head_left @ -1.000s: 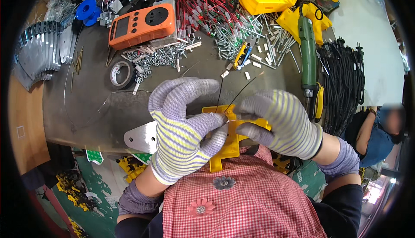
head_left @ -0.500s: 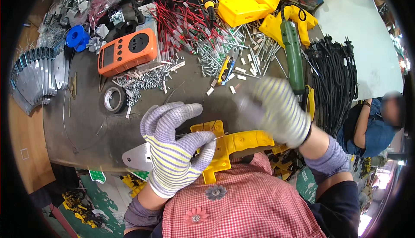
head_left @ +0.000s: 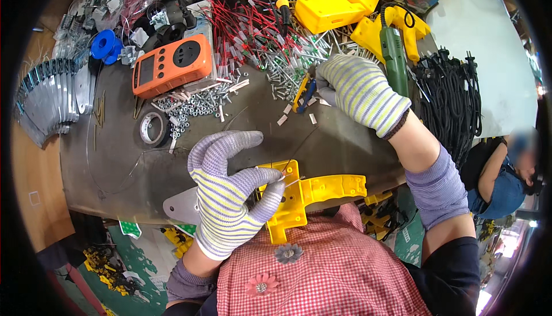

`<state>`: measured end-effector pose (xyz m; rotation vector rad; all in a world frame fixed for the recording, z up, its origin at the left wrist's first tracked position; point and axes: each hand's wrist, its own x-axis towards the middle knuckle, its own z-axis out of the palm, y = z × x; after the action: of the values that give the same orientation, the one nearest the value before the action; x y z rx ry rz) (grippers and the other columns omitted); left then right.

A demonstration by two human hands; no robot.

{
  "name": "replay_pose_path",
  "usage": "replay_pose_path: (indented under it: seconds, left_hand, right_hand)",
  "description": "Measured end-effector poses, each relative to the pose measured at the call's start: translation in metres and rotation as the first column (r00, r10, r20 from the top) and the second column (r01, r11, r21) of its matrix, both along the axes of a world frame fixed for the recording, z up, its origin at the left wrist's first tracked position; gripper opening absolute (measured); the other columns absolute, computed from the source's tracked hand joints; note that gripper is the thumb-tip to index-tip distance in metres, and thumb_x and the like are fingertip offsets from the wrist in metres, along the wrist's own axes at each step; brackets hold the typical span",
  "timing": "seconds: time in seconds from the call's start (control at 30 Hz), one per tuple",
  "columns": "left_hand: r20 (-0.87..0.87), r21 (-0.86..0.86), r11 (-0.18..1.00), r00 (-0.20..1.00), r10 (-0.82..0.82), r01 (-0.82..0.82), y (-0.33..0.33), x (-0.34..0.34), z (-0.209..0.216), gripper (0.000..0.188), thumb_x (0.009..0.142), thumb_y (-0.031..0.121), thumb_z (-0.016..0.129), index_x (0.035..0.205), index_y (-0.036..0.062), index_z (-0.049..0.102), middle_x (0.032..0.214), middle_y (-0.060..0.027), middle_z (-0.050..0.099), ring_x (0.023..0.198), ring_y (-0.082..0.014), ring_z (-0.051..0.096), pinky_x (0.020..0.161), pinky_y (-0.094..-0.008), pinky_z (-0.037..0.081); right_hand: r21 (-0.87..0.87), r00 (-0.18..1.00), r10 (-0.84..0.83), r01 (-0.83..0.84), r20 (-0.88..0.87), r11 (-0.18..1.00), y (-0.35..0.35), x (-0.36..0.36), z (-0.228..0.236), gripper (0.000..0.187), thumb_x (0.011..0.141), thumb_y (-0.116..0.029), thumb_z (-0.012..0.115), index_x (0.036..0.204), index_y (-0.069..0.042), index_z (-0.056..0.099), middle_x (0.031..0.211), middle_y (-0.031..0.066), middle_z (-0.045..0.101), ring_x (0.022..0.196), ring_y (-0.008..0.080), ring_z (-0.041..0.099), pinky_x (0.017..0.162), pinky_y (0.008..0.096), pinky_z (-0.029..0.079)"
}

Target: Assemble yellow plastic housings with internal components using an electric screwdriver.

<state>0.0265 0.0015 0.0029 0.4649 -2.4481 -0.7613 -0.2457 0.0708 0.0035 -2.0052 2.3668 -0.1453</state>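
My left hand [head_left: 233, 192] is closed in a pinch between thumb and finger, its other fingers loosely bent. A thin wire [head_left: 291, 182] comes out from its fingertips over a yellow plastic housing half [head_left: 296, 204], which lies open side up at the table's near edge. My right hand [head_left: 362, 92] reaches out ahead with curled fingers. Its fingertips are at the head end of small pliers [head_left: 303, 93] with yellow and blue handles; the fingers cover the jaws. Both hands wear striped knit gloves. A flat grey metal plate [head_left: 183, 205] lies partly beneath my left hand.
Loose screws [head_left: 282, 80], red-wired parts [head_left: 230, 20] and nuts [head_left: 192, 109] lie in heaps ahead. An orange meter [head_left: 172, 66], black tape roll [head_left: 152, 129], green power screwdriver [head_left: 393, 57], yellow housings [head_left: 333, 11] and black cords [head_left: 448, 97] surround them. Another person [head_left: 494, 172] sits at right.
My right hand has moved up and away from the housing to the pliers, and its motion blur is gone. My left hand stays at the housing, still pinching.
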Motion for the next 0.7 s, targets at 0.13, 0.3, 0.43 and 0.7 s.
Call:
replay_pose_path:
  seconds: [0.13, 0.3, 0.43, 0.7]
  left_hand:
    - [-0.009, 0.034, 0.999, 1.0, 0.0, 0.001, -0.001, 0.001, -0.003, 0.015, 0.066, 0.012, 0.076, 0.08, 0.0103, 0.072, 0.12, -0.0138, 0.061, 0.117, -0.0331, 0.051, 0.101, -0.0447, 0.04]
    - [0.029, 0.069, 0.997, 0.999, -0.026, 0.024, -0.001, 0.002, -0.001, 0.015, 0.066, 0.012, 0.075, 0.081, 0.0093, 0.073, 0.121, -0.014, 0.061, 0.117, -0.0326, 0.052, 0.101, -0.0437, 0.041]
    - [0.046, 0.088, 0.996, 0.998, -0.034, 0.03, -0.001, 0.003, -0.001, 0.014, 0.067, 0.009, 0.074, 0.081, 0.0084, 0.073, 0.123, -0.0138, 0.06, 0.117, -0.0317, 0.053, 0.099, -0.0419, 0.043]
    - [0.034, 0.12, 0.993, 0.999, -0.002, -0.003, 0.0, 0.004, -0.005, 0.011, 0.068, 0.006, 0.071, 0.079, 0.0057, 0.071, 0.124, -0.0144, 0.058, 0.117, -0.0303, 0.053, 0.095, -0.0378, 0.046]
  right_hand:
    - [0.026, 1.0, -0.001, 0.002, -0.012, 1.0, -0.001, -0.005, -0.006, 0.019, 0.075, -0.022, 0.071, 0.087, -0.007, 0.068, 0.087, 0.0154, 0.069, 0.088, 0.0364, 0.067, 0.078, 0.0456, 0.054]
    - [-0.303, 0.976, -0.087, 0.147, 0.202, 0.941, 0.037, -0.011, -0.003, 0.014, 0.075, -0.013, 0.07, 0.087, -0.007, 0.063, 0.084, 0.0124, 0.065, 0.082, 0.0336, 0.064, 0.075, 0.0432, 0.052]
    - [-0.346, 0.991, -0.122, 0.133, 0.054, 0.929, 0.05, -0.015, 0.0, 0.014, 0.078, -0.008, 0.07, 0.09, -0.006, 0.064, 0.084, 0.0126, 0.064, 0.081, 0.0337, 0.064, 0.073, 0.0408, 0.052]
    - [-0.089, 0.959, -0.176, 0.2, 0.222, 0.976, 0.038, -0.016, 0.001, 0.014, 0.079, -0.017, 0.072, 0.087, -0.006, 0.068, 0.081, 0.0132, 0.066, 0.079, 0.032, 0.066, 0.073, 0.0411, 0.052]
